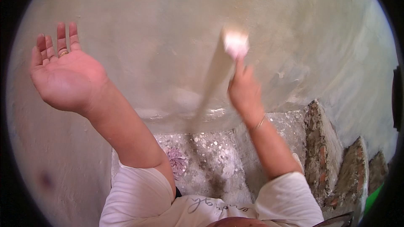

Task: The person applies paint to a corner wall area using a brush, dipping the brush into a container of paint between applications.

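Note:
My right hand point(246, 91) grips a small hand tool with a wide, pale head point(236, 41). Blur and glare hide whether it is a brush or a scraper. Its head is at the greenish-grey wall point(151, 53), and a long shadow falls from it down the plaster. My left hand point(69, 72) is raised at the left, palm turned up towards me, fingers apart and holding nothing. A ring sits on one of its fingers. Whether the back of that hand touches the wall, I cannot tell.
Below the wall is a rough concrete landing point(217, 151) scattered with pale flakes. A pink-purple flower-like patch point(177, 163) shows beside my left arm. Rough stair steps point(322, 151) with exposed brick rise along the right. Something green point(374, 198) shows at the lower right edge.

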Motion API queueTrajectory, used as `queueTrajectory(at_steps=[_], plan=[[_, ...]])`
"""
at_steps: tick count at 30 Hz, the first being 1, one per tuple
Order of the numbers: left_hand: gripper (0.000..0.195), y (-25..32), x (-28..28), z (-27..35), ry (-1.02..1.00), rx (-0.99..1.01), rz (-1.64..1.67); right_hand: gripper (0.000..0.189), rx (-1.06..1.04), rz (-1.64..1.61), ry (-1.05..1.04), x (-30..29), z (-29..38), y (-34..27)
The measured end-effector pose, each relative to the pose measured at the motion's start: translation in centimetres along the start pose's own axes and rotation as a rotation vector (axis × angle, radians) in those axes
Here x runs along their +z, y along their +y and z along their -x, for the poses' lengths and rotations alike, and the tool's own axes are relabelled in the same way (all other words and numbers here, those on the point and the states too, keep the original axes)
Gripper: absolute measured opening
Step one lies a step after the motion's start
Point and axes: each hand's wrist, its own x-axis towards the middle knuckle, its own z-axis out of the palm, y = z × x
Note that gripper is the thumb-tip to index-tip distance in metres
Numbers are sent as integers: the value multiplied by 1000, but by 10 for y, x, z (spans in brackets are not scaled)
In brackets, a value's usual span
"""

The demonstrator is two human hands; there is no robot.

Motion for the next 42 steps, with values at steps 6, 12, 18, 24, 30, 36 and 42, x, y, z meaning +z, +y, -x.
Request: queueTrajectory(at_steps=[6,12,18,24,30,36,42], plan=[[44,-4,1,4,-43,-39,-27,50,30,-168,-690,9,87,55],[42,1,-1,-1,-42,-11,-55,37,-94,-349,15,-98,-18,19],[40,-3,6,9,19,-52,-2,23,-294,-880,464,-204,-146,-10],[39,-15,-4,7,119,-83,19,21,-143,-1264,423,-229,-224,-35],[38,-12,-3,3,86,-55,-37,22,-39,-1369,214,-204,-273,-13],[38,-13,-6,-8,85,-44,-22,19,112,-760,34,-182,-160,-18],[38,-5,-2,-14,78,-53,-13,22,-82,-974,205,-217,-181,-21]])
